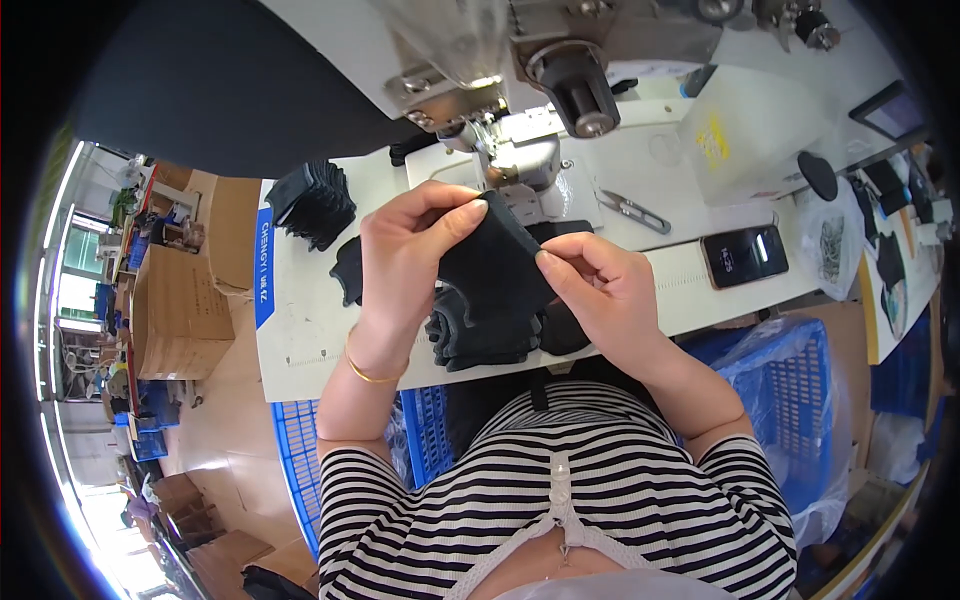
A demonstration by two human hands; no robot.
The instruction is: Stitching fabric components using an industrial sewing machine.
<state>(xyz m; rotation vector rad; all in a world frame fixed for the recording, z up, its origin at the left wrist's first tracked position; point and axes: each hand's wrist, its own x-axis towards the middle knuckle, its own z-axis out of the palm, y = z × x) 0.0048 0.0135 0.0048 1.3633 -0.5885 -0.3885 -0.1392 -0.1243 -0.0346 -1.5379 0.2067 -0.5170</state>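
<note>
Between my two hands a black fabric piece [495, 265] is held up by its top edge, in front of the sewing machine [520, 160]. My left hand [415, 235] pinches the upper left corner between thumb and fingers. On the other end of that edge, my right hand [600, 280] is closed in a pinch. The piece hangs above a stack of black fabric pieces [470, 340] at the table's near edge, partly hiding it. Another pile of dark cut pieces [312, 205] stands at the table's left.
Thread snips [635, 212] and a phone [745, 256] lie on the white table [310, 345] to the right. A translucent container [740, 135] stands behind them. Blue plastic baskets [800, 390] sit below the near edge on both sides. Cardboard boxes [180, 315] stand at the left.
</note>
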